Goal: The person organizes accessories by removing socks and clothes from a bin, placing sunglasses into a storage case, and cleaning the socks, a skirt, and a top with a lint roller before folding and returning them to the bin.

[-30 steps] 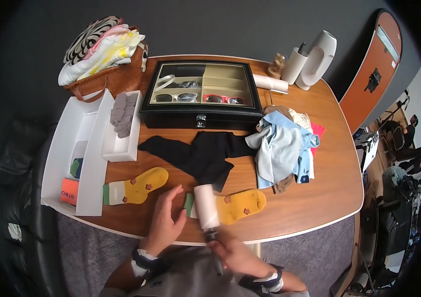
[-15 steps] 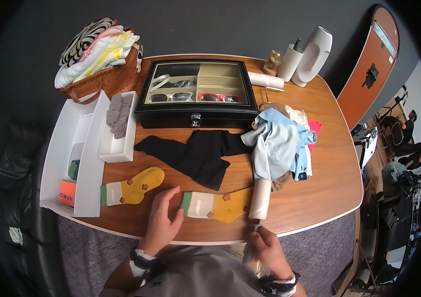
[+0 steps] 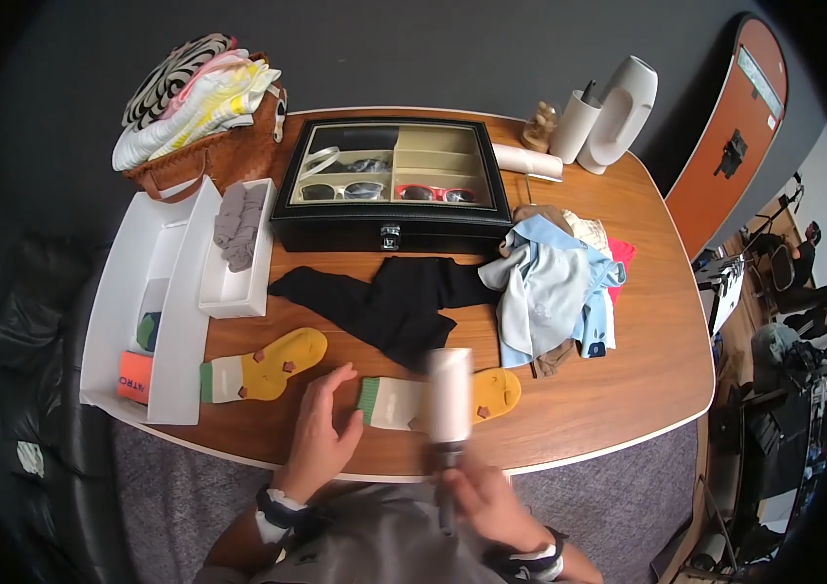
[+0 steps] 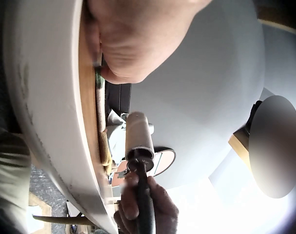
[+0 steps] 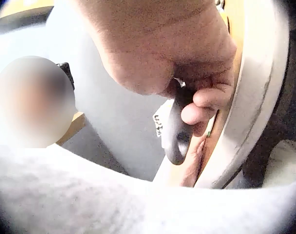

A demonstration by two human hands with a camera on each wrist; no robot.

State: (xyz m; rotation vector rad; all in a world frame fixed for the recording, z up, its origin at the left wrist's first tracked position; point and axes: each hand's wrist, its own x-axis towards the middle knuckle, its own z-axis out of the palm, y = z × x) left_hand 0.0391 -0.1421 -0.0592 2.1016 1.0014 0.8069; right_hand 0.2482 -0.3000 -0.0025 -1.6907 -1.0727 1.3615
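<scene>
My right hand (image 3: 491, 501) grips the dark handle of a lint roller (image 3: 449, 394), its white roll blurred over the middle of a yellow sock (image 3: 496, 392) with a white band and green cuff. In the left wrist view the lint roller (image 4: 139, 134) appears upright, fingers curled round its handle. The handle's end (image 5: 176, 146) shows below the fist in the right wrist view. My left hand (image 3: 321, 438) rests at the table's front, fingers fairly straight, beside the green cuff and holding nothing. A matching yellow sock (image 3: 282, 362) lies flat to its left.
Black clothing (image 3: 375, 307) lies behind the socks, beside a pile with a light blue shirt (image 3: 545, 292). A black glasses case (image 3: 336, 232) stands further back. White boxes (image 3: 185, 360) line the left side. A spare roll (image 3: 527, 162) and white holder (image 3: 574, 127) stand at the back right.
The lint roller swept right along the sock to its toe end, then came back left to the middle. The left hand and both socks stay in place.
</scene>
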